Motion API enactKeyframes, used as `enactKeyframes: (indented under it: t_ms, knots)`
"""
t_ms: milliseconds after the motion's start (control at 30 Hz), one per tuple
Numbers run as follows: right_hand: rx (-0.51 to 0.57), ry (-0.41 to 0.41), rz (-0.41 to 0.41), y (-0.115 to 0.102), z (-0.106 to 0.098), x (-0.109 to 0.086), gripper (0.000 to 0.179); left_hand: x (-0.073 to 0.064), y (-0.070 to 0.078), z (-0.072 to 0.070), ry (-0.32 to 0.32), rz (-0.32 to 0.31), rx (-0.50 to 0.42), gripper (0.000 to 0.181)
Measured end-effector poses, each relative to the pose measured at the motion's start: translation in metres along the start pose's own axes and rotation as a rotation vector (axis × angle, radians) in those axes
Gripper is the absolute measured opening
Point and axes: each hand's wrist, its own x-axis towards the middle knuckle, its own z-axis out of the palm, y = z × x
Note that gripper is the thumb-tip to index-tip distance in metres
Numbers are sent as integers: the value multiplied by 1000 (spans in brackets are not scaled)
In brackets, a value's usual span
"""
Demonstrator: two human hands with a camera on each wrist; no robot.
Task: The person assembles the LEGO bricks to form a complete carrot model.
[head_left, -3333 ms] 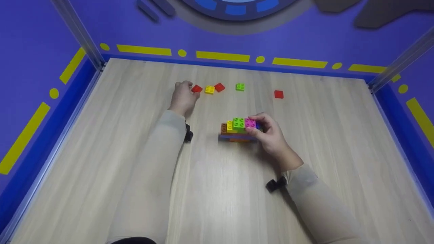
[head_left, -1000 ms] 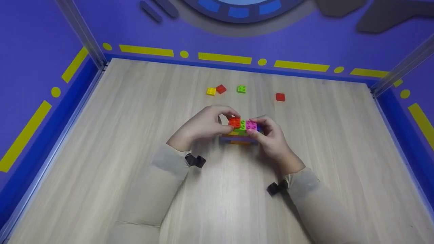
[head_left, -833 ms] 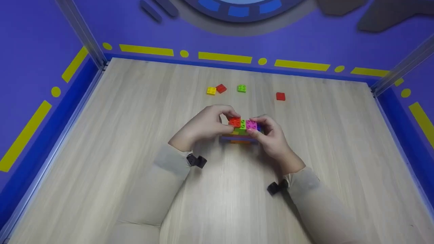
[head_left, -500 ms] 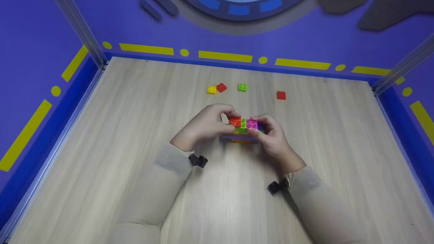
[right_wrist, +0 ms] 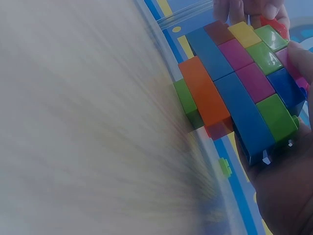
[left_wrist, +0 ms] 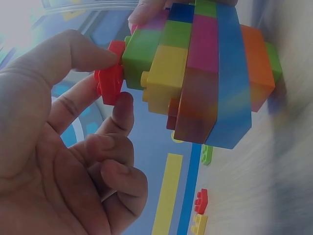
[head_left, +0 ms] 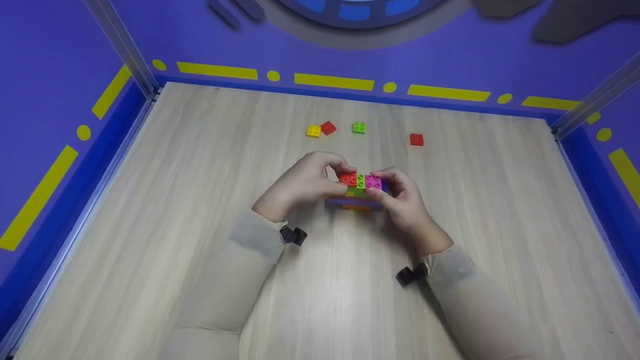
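Between thumb and fingers my left hand pinches a thin red toy building brick. It meets the left part of the green brick at the top of a stepped build; whether it is fully seated I cannot tell. My right hand grips the build by the pink brick at its upper right. Seen from the left wrist, the red brick is against the studded face of the build. Blue, orange, yellow, purple and green layers of the build show in the right wrist view.
Towards the back of the wooden table lie a yellow brick, a red brick touching or nearly touching it, a green brick and another red brick. Blue-purple walls stand at the back and sides.
My left hand has taken the leftmost red brick from the back row and brought it right and nearer, onto the build. Over the last second both hands hold nearly still.
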Motion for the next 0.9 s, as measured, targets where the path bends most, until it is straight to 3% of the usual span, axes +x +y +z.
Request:
enactKeyframes:
  t_ms: [300, 633, 800, 900]
  knots:
    - [7, 14, 24, -1, 1, 0, 34, 1, -2, 0, -25, 0, -14, 40]
    - [3, 8, 48, -5, 1, 0, 34, 8, -15, 4, -41, 78, -42, 33]
    - [7, 4, 61, -5, 0, 1, 33, 16, -32, 16, -71, 106, -102, 55]
    - [14, 1, 52, -3, 0, 0, 33, 19, -41, 28, -49, 100, -138, 54]
